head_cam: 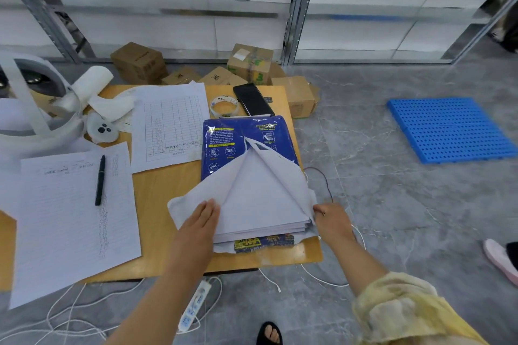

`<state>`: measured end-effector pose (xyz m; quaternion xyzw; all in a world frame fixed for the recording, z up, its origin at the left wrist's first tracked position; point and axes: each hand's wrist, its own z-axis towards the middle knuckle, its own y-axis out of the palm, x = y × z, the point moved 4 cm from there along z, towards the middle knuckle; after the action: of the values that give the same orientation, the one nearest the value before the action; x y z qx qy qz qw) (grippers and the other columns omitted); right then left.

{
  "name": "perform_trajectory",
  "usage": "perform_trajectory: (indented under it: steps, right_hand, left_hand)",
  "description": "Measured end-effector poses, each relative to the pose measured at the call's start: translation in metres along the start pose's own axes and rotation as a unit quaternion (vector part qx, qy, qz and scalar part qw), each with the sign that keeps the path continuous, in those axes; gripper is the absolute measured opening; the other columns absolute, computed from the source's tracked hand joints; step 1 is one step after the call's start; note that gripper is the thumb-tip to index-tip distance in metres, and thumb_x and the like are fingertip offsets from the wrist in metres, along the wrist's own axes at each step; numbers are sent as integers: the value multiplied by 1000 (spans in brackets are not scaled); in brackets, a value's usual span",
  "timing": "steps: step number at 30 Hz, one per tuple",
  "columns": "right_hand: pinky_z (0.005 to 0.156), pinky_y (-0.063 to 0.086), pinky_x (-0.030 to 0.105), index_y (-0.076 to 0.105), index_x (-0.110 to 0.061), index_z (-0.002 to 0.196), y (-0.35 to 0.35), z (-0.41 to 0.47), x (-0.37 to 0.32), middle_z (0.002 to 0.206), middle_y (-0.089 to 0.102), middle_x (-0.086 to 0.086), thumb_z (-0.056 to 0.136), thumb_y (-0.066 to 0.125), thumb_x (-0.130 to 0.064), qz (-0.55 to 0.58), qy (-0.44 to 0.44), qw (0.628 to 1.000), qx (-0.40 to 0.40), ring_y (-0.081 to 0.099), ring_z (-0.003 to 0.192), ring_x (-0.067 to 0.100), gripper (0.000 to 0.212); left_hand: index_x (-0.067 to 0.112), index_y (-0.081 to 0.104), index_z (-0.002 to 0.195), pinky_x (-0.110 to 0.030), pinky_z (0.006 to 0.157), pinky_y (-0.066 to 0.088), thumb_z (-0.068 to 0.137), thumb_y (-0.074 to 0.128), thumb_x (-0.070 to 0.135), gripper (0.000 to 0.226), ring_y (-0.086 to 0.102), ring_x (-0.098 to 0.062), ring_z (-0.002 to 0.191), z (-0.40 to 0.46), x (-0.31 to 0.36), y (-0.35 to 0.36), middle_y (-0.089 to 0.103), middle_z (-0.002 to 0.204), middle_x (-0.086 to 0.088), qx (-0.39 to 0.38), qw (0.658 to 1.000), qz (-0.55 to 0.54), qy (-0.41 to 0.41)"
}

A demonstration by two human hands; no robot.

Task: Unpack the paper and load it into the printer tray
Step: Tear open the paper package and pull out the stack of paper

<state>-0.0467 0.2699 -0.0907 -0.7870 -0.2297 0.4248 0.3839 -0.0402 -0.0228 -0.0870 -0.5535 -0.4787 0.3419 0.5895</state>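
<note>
A ream of white paper (260,204) lies on the wooden table (165,190), still partly inside its blue wrapper (224,134). The wrapper is torn open at the near end and its white inner flaps are spread to both sides. My left hand (200,220) presses flat on the left flap (185,207). My right hand (330,217) pinches the right flap at the stack's near right corner. No printer or tray is in view.
Printed sheets (171,126) and a lined sheet with a black pen (100,179) lie on the table's left. A tape roll (223,106), a black phone (253,99) and a white headset (42,109) sit farther back. Cardboard boxes (249,63), a blue pallet (451,127), cables and a power strip (193,305) are on the floor.
</note>
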Motion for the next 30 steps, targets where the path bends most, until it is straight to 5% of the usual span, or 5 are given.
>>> perform_trajectory:
  steps: [4,7,16,25,30]
  right_hand:
    - [84,46,35,70,4,91,-9,-23,-4,103,66,16,83,50,5,-17,-75,983,166,57,98,33,21]
    - [73,37,22,68,-5,74,-3,-48,-10,83,65,12,72,52,1,0,-168,966,195,59,81,31,18]
    - [78,41,29,70,-8,100,10,-63,-10,106,64,9,88,47,-6,41,-8,992,120,57,97,25,26]
    - [57,33,28,65,-10,86,2,-51,-25,81,60,5,88,48,-13,134,87,986,41,51,78,21,18]
    - [66,46,30,60,-1,82,8,-39,-35,85,58,13,84,57,-16,420,212,882,-28,54,80,26,16]
  left_hand:
    - [0,28,146,-25,111,17,89,23,28,64,24,-22,146,-5,7,-3,23,155,-5,-4,992,-110,-55]
    - [5,10,151,-17,111,2,100,24,21,56,5,-18,150,-8,9,-1,4,162,-7,-21,985,-152,-83]
    - [8,5,152,-20,117,4,102,28,15,56,1,-16,150,-8,6,-5,-2,162,-6,-39,981,-160,-100]
    - [7,3,152,-22,118,3,101,27,15,56,-1,-17,150,-7,5,-3,-4,162,-7,-51,979,-170,-97]
    - [8,5,152,-23,119,5,101,28,15,57,0,-16,150,-7,4,-3,-3,162,-6,-53,977,-178,-102]
